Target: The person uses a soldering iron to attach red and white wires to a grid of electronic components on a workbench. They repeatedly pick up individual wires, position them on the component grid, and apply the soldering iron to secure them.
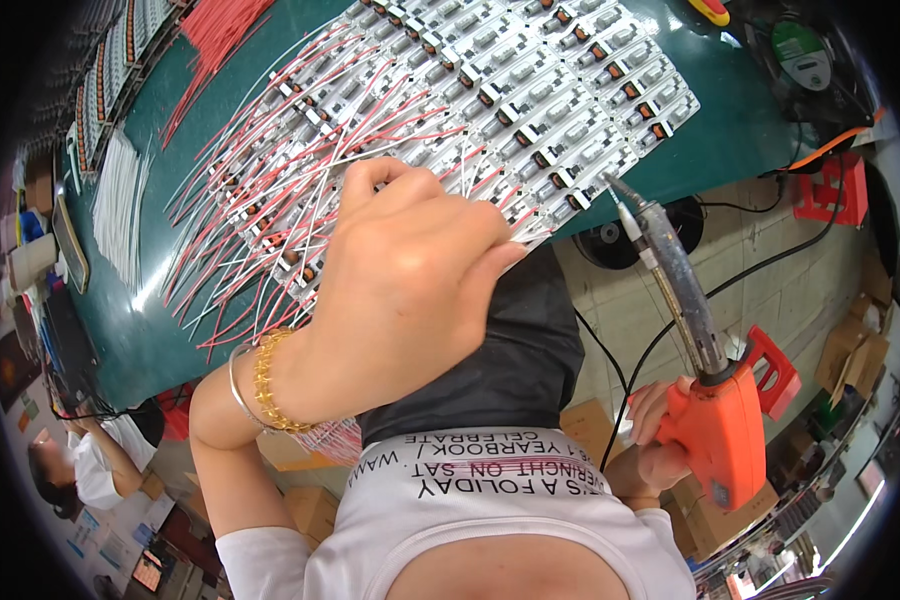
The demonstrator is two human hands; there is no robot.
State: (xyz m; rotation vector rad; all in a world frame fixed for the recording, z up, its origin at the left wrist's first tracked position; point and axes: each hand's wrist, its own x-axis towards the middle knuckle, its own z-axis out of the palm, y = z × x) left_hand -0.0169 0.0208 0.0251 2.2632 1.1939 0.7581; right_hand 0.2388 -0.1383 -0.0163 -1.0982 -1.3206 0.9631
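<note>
The left hand [400,260] has its fingers curled in, thumb close to the index finger at the near edge of the module array; whether a wire is pinched there cannot be told. Held low over the rows, it seems placed to steady the work.

The right hand [655,435] is wrapped around the grip of an orange soldering gun [720,435], probably because a full grip keeps skin well back from the hot end. Its slim tip points up beside the array's right edge, a feed tube running alongside, presumably to bring solder to the point.

The array of white circuit modules [570,130] lies on the green tabletop [740,100], likely set in tight rows for easy reach. Red and white leads fan across its left part. Loose red wires [215,40] and white wires [120,205] lie sorted by colour, probably for quick picking.
</note>
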